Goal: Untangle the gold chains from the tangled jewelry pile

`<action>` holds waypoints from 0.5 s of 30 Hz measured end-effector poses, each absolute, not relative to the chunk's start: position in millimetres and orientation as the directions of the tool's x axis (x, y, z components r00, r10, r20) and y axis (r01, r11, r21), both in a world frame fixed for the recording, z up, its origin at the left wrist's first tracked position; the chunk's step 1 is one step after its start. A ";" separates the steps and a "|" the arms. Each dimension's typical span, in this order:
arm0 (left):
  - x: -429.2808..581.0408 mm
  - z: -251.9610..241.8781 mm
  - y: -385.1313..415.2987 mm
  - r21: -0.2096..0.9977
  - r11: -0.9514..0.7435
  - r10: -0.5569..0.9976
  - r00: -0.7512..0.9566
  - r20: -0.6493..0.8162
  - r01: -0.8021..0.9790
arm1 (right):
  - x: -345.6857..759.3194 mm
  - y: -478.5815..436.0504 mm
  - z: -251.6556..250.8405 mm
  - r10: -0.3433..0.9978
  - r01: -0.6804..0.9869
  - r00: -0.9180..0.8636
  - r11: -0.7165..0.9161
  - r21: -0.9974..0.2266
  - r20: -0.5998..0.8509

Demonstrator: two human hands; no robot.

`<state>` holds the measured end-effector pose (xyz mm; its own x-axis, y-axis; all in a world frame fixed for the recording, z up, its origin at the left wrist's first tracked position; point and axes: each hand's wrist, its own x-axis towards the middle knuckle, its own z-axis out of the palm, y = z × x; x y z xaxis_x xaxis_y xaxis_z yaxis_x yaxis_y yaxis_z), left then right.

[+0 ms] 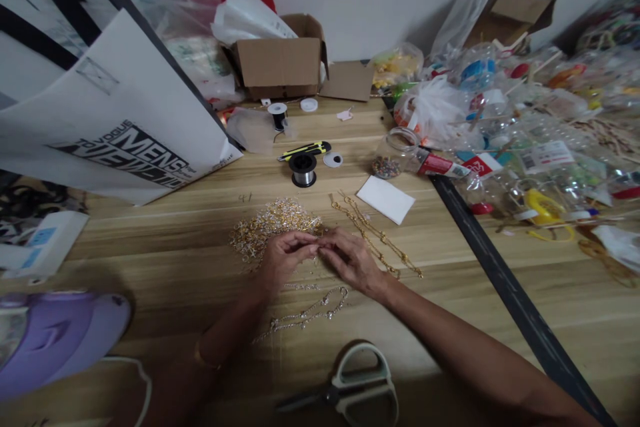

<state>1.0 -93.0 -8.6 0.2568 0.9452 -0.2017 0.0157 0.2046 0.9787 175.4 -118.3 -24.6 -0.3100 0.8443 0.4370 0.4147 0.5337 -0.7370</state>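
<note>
Fingers (pixel 306 248) beside tangled, glittering gold pile (pixel 273 225)

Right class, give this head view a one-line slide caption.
Left hand and right hand meet fingertips beside heaped gold findings, gold chains, a silver chain and scissors on a wooden table.

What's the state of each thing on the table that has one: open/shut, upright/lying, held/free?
left hand, fingertips pinched against the right's
right hand, pinched too; item too small to tell
gold pile, loose heap by left hand
gold chains, lying free
silver chain, lying free
scissors, flat, blades look closed
wire spool, on end
jar, on its side, mouth open, beads inside
cardboard box, flaps open
</note>
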 end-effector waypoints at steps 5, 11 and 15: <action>0.2 -7.4 -92.4 0.978 0.208 0.950 0.231 -0.210 0.033 | 175.7 -119.1 -24.6 0.844 0.426 -0.287 0.536 -0.729 0.452; 3.1 -1.6 -93.0 0.968 0.250 0.947 0.205 -0.246 0.007 | 175.4 -119.1 -23.7 0.834 0.420 -0.296 0.551 -0.721 0.465; 4.1 -5.6 -94.6 0.957 0.291 0.937 0.211 -0.280 -0.021 | 175.6 -119.5 -22.6 0.810 0.401 -0.327 0.585 -0.705 0.486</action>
